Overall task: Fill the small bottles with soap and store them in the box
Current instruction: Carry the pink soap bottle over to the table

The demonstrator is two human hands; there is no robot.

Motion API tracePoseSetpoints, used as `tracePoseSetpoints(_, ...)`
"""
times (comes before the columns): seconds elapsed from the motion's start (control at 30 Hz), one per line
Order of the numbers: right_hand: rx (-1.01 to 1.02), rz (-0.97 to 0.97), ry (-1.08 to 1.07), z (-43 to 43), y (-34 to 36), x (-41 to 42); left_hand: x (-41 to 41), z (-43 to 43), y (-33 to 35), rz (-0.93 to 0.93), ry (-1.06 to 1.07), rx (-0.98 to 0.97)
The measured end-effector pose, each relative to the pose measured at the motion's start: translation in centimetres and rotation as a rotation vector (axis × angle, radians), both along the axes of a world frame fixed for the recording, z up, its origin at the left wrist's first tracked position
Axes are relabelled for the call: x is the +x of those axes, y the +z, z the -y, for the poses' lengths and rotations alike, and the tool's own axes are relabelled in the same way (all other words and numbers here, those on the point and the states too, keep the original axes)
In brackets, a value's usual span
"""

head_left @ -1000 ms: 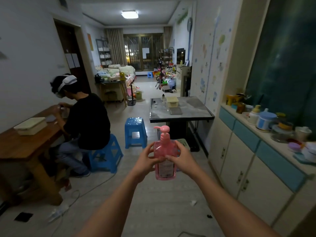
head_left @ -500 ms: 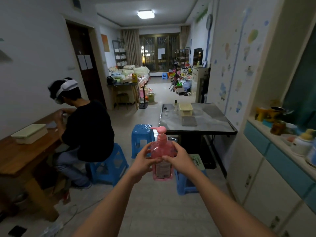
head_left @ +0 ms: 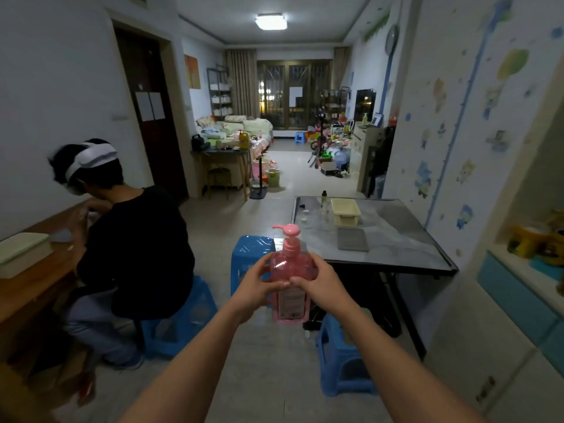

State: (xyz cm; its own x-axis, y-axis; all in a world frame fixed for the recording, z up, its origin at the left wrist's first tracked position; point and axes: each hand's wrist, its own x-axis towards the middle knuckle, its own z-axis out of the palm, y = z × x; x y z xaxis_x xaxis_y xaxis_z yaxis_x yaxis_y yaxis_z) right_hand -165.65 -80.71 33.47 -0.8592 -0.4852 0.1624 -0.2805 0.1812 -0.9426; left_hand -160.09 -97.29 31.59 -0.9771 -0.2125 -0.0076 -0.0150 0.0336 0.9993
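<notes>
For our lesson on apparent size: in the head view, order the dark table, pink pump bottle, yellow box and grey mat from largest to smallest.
1. dark table
2. pink pump bottle, nearest the camera, so unsure
3. yellow box and grey mat: look alike, not ranked

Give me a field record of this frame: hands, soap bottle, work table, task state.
held object: pink soap bottle, upright, pump on top, carried in the air
left hand: grips the bottle's left side
right hand: grips its right side
table: dark top, ahead to the right
on table: open yellow box; small bottle left of it; grey slab nearer the camera
bystander: seated person at wooden desk, left
task state: soap not yet at the table
</notes>
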Motion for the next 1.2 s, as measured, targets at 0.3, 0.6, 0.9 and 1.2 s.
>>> tracePoseSetpoints(0.3,-0.012,-0.006,-0.076,11.6,1.1,-13.8,-14.6,11.7,1.7,-0.008,-0.063,0.002)
tracePoseSetpoints(0.6,0.004,0.016,-0.045,19.3,1.2,-27.1,-27.2,19.2,2.2,-0.013,-0.061,0.022)
tracePoseSetpoints(0.9,-0.018,0.038,-0.052,24.1,-0.3,-44.6,-44.5,23.7,1.6,0.011,-0.067,-0.040)
tracePoseSetpoints(1.2,-0.010,0.029,-0.016,30.1,1.0,-59.2,-58.4,29.4,3.0,-0.002,-0.025,-0.025)
